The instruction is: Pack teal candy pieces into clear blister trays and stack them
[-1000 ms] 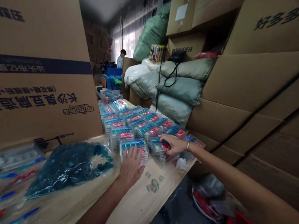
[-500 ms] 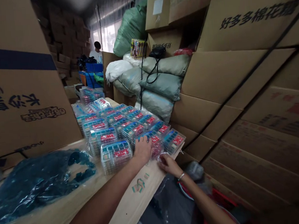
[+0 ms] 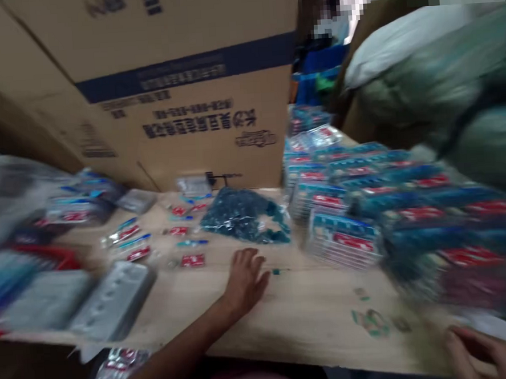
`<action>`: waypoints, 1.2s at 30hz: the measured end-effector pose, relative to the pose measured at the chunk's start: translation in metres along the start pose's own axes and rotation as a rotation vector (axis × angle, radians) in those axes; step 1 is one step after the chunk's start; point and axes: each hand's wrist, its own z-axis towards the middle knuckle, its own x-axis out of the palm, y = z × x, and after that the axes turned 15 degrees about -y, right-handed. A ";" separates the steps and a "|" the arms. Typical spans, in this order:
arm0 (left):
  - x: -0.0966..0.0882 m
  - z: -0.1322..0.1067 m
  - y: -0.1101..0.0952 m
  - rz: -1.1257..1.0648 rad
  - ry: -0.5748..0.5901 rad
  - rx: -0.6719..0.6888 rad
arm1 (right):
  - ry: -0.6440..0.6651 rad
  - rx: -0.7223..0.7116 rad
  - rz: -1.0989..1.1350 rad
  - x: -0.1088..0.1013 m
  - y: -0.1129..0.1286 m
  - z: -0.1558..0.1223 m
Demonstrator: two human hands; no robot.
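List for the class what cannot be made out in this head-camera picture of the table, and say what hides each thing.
Head view:
- right hand: cut off by the bottom and right edges; any held item cannot be seen
- packs at right: blur hides their label text
- small packets: too small and blurred to read
- box print: blurred

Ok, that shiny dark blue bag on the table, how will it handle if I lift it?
Probably floppy: the bag slumps low and lumpy on the table rather than holding a shape. Its glossy plastic may feel slippery. The lumps inside look loose, so they would likely shift and sag.
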 end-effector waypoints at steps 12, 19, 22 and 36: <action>-0.048 -0.120 0.071 0.302 0.089 -0.240 | 0.648 -0.465 0.607 0.135 0.265 -0.022; -0.047 -0.137 0.066 0.042 0.029 -0.034 | 0.758 -0.524 0.482 0.151 0.294 -0.038; -0.057 -0.147 0.070 0.064 0.088 -0.018 | 0.746 -0.560 0.422 0.146 0.289 -0.038; -0.036 -0.116 0.066 0.004 0.093 0.098 | 0.714 -0.337 0.488 0.099 0.238 -0.010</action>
